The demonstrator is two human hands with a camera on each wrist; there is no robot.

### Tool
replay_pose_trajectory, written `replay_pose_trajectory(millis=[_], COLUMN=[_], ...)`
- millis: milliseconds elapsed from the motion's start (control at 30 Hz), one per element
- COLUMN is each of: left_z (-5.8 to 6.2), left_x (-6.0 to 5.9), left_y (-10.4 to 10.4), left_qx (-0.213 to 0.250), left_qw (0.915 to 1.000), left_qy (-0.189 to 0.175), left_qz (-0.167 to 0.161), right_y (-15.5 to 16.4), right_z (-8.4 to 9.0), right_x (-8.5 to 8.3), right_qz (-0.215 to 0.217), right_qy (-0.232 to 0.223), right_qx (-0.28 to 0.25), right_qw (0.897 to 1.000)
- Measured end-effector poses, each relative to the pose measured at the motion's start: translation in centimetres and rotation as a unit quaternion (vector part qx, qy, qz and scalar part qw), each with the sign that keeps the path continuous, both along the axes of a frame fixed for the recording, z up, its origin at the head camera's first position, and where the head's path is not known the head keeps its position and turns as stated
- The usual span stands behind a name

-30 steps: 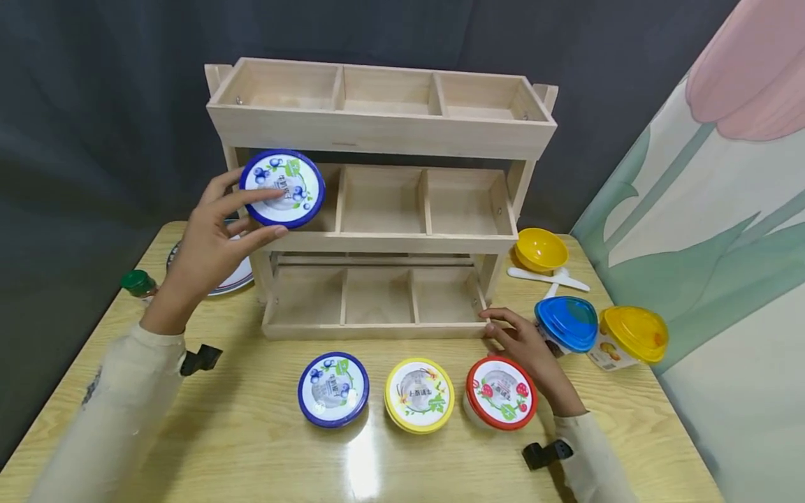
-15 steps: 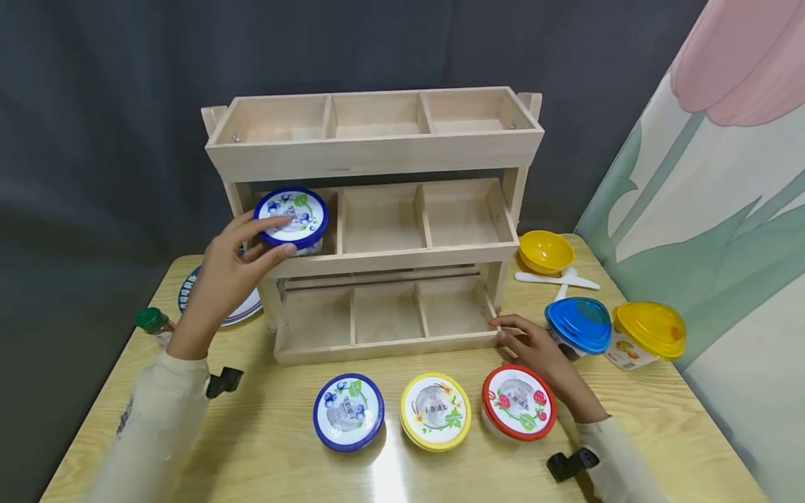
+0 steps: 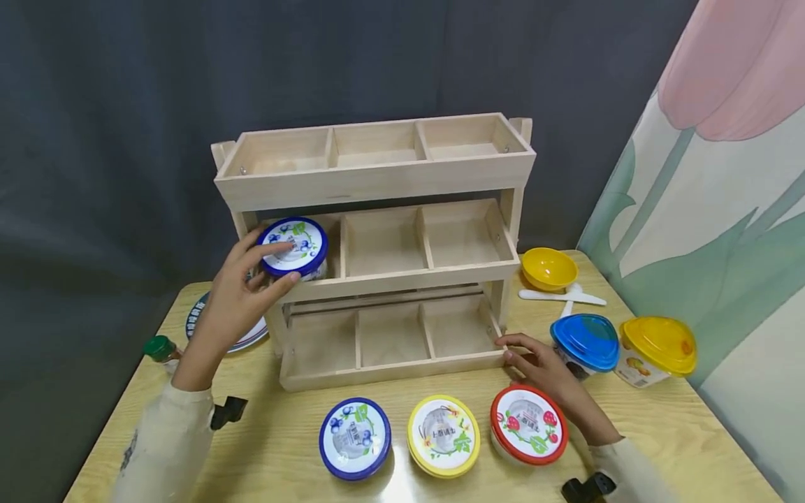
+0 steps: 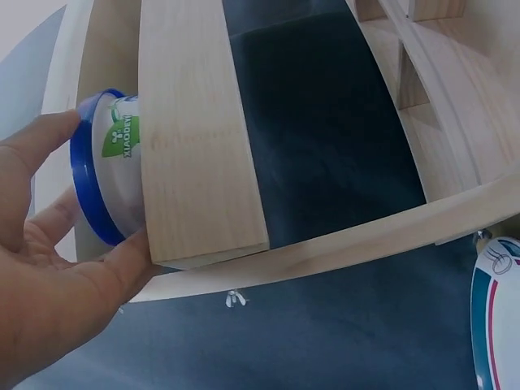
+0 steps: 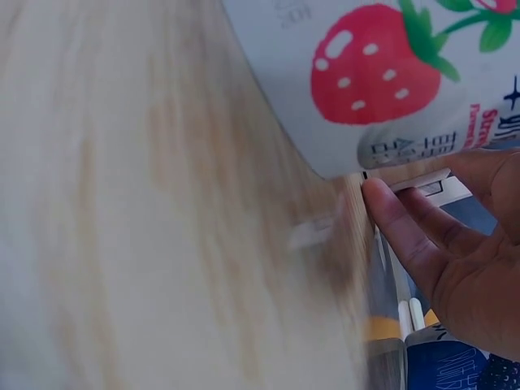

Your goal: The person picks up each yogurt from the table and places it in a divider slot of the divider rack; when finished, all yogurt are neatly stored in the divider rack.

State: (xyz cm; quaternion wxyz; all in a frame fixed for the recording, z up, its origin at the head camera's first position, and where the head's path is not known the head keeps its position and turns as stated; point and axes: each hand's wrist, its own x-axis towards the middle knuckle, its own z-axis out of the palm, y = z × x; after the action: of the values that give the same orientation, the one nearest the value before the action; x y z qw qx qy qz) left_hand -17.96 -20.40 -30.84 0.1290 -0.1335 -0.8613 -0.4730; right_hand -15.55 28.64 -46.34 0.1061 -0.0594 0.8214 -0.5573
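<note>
In the head view my left hand grips a round tub with a blueberry lid. The tub sits partly inside the left compartment of the middle tier of a wooden rack, its blue-rimmed lid facing up and toward me. Fingers and thumb span the lid's rim in the left wrist view. With its fingertips my right hand touches the right end of the bottom tier. In front of the rack stand a second blueberry tub, a yellow-lidded tub and a red strawberry tub.
Right of the rack are a yellow bowl, white plastic cutlery, a blue-lidded tub and a yellow-lidded container. At left stand a green-capped jar and a plate partly behind the left arm. A dark curtain hangs behind.
My left hand has lowered the blueberry tub from in front of the rack into the middle tier's left compartment. The right hand stays at the bottom tier's end. The head view has shifted.
</note>
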Motion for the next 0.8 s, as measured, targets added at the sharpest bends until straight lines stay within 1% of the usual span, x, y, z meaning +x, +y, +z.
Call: replay_pose_trajectory(millis=[100,167,267,367,433,500,567,600,667,733,800], left_z=[0.5,0.8,1.0,0.9,0.8,0.7,0.5,0.3,-0.1,-0.6,-1.1], left_x=[-0.7,-1.3,-2.0,-2.1,-1.9,-1.6,-1.1,-0.7,0.1,1.3,2.8], left_y=[0.7,1.4,2.2,2.4,2.3,2.3,2.3,2.3,2.6,2.8,3.0], left_qx=[-0.010,-0.014,-0.017,-0.023,-0.032,-0.035,-0.031,-0.025,-0.007,0.014,0.040], left_qw=[0.9999,0.9996,0.9991,0.9991,0.9991,0.9986,0.9961,0.9937,0.9867,0.9792,0.9761], left_qy=[0.002,-0.004,-0.006,0.002,0.017,0.040,0.079,0.102,0.150,0.189,0.203], left_qz=[-0.012,-0.025,-0.038,-0.037,-0.024,-0.004,0.023,0.039,0.061,0.072,0.068], right_y=[0.3,0.7,1.3,1.5,1.5,1.5,1.4,1.4,1.5,1.5,1.4], right_z=[-0.4,-0.7,-1.1,-1.5,-1.6,-1.6,-1.5,-1.5,-1.5,-1.6,-1.7], right_x=[0.1,0.3,0.5,0.7,0.8,0.8,0.6,0.4,0.3,0.3,0.5], right_qz=[-0.016,-0.027,-0.043,-0.049,-0.044,-0.045,-0.044,-0.041,-0.048,-0.046,-0.049], right_qy=[0.003,0.004,0.000,-0.007,0.001,0.004,0.008,0.009,0.006,0.004,-0.005], right_qx=[0.001,0.005,0.007,0.005,0.016,0.019,0.017,0.014,0.005,0.002,-0.001], right_qw=[1.000,1.000,0.999,0.999,0.999,0.999,0.999,0.999,0.999,0.999,0.999])
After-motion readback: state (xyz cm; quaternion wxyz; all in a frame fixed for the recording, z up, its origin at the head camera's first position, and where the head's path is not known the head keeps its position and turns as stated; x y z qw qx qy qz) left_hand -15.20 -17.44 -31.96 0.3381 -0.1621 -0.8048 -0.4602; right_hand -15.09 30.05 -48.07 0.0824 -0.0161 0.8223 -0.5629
